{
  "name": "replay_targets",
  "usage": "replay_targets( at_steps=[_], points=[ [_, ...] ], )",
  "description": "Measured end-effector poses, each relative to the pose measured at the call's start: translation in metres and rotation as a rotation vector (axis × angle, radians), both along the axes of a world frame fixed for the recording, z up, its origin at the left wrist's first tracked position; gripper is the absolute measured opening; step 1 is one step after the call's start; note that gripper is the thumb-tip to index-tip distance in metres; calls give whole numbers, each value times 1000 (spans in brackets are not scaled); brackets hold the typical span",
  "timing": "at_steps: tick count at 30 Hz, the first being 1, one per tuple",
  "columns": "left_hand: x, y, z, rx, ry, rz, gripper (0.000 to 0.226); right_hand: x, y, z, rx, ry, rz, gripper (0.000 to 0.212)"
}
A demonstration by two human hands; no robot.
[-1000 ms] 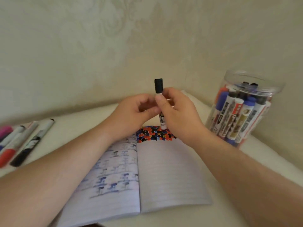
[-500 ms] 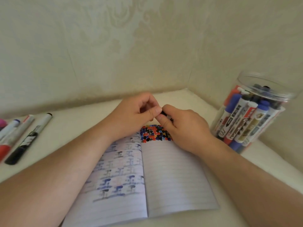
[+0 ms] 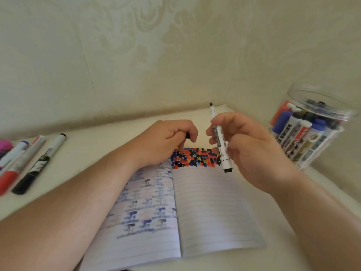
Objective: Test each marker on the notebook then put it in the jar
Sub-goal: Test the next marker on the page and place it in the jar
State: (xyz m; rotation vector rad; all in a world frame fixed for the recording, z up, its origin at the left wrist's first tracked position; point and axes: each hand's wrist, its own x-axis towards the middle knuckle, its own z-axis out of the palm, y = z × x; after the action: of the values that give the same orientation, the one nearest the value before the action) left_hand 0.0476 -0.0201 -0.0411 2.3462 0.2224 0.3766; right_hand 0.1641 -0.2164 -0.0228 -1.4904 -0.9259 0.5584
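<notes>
Both hands work above the open notebook (image 3: pixel 214 212): the right hand (image 3: pixel 252 151) pinches an uncapped black marker (image 3: pixel 220 141), tip pointing up and away, while the left hand (image 3: pixel 168 139) curls round what appears to be its cap (image 3: pixel 187 135). A patch of coloured test marks (image 3: pixel 195 158) fills the top of the right page. Many markers already stand in the clear jar (image 3: pixel 312 132) on the counter (image 3: pixel 101 141); at least four untested markers (image 3: pixel 37 165) wait at far left. Most of the job looks done.
</notes>
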Motion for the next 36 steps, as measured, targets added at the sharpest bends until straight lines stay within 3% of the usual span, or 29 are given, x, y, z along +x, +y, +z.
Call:
replay_targets(
  at_steps=[2,5,6,8,11,18,21,25,36],
  points=[
    [-1,-3,1,37,55,-37,38,4,-7,5,127,239,120,58],
    [0,-5,0,173,141,-104,14,10,-12,9,73,214,161,27],
    [0,-6,0,252,185,-126,28,13,-13,7,42,186,141,15],
    [-1,-6,-1,354,260,-172,53,12,-14,-5,-17,148,57,23],
    [-2,-7,-2,355,263,-196,68,8,-13,-22,-26,116,-86,17],
    [-4,-9,-2,322,251,-185,69,19,-16,-26,-86,-18,-109,21],
    [-4,-9,-1,311,261,-180,68,24,-17,-23,-127,30,-173,21],
    [-3,-9,-1,303,269,-181,69,26,-16,-27,-176,-2,-267,35],
    [-1,-9,-2,291,261,-185,69,18,-12,-29,-230,-146,-307,33]
  ],
)
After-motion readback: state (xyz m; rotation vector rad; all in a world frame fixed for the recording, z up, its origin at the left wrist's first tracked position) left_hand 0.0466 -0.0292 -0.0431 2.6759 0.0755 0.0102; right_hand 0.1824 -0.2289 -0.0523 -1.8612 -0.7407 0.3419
